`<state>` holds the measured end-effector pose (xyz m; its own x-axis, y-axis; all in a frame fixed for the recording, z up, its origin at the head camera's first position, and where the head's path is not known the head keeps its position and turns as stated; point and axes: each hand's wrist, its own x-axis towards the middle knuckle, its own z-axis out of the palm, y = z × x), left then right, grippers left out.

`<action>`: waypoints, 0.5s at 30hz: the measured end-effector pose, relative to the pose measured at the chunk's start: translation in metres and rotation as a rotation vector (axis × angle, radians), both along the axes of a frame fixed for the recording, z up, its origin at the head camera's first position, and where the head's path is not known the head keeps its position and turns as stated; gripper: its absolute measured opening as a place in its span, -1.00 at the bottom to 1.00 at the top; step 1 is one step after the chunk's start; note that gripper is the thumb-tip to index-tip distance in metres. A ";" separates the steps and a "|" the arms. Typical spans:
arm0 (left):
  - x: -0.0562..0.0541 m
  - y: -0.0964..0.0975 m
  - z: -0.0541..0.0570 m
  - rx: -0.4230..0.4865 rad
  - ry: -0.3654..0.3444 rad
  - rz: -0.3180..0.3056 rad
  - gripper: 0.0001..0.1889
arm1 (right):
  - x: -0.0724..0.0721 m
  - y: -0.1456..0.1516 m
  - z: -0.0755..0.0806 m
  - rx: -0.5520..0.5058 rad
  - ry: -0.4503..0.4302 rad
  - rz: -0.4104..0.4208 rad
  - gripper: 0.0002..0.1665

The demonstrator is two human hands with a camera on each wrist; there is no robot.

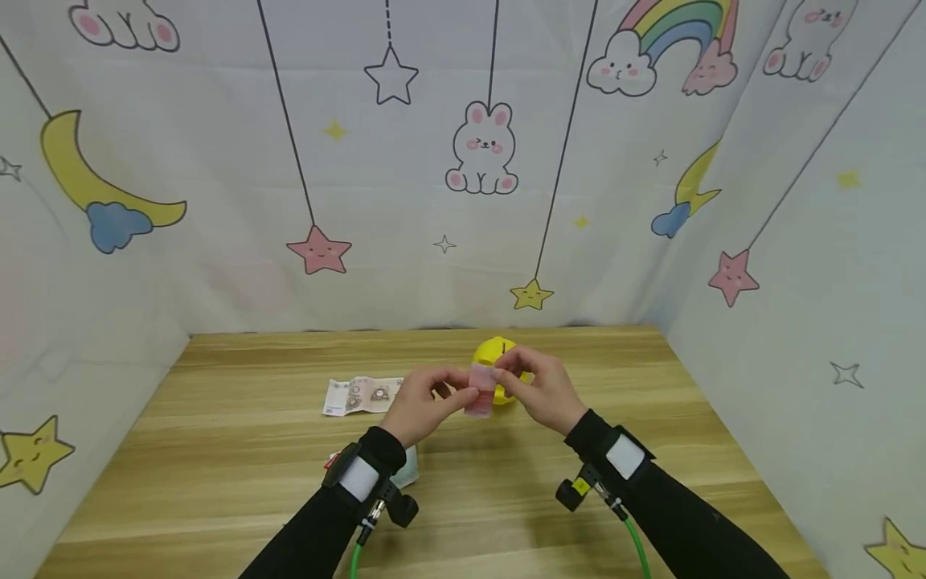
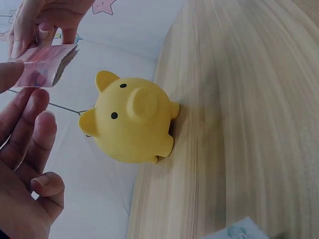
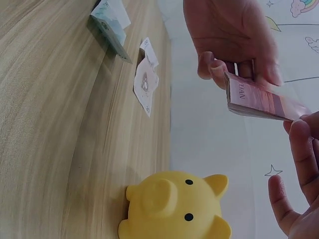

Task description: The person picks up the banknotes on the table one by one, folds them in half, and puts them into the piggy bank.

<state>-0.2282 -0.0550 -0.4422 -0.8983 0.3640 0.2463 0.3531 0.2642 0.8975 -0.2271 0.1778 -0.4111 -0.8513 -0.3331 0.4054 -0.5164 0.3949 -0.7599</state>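
Observation:
Both hands pinch a folded red banknote (image 1: pixel 481 391) in front of a yellow piggy bank (image 1: pixel 493 351). My left hand (image 1: pixel 427 400) grips its left edge between thumb and fingers, while my right hand (image 1: pixel 541 388) pinches the upper right corner. In the left wrist view the banknote (image 2: pixel 44 67) appears folded into several layers, held up off the table. The piggy bank (image 2: pixel 132 119) stands upright on its feet, facing me, partly hidden behind the hands in the head view. From the right wrist, printed letters show on the banknote (image 3: pixel 261 99).
A creased pinkish banknote (image 1: pixel 362 395) lies flat on the wooden table (image 1: pixel 246 466), left of the hands. A greenish folded banknote (image 1: pixel 407 468) lies nearer, partly covered by the left wrist. White cloth (image 1: pixel 405 265) printed with cartoons surrounds the back and sides.

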 end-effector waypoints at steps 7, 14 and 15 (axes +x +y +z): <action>0.000 -0.001 -0.003 -0.047 0.023 -0.001 -0.86 | 0.000 -0.001 0.000 -0.005 0.004 -0.002 -0.92; 0.002 -0.001 -0.003 -0.053 0.009 0.035 -0.87 | -0.003 -0.002 -0.004 -0.006 -0.001 0.001 -0.95; 0.001 -0.001 -0.004 -0.052 0.011 0.032 -0.86 | -0.003 -0.002 -0.003 -0.004 -0.005 0.000 -0.95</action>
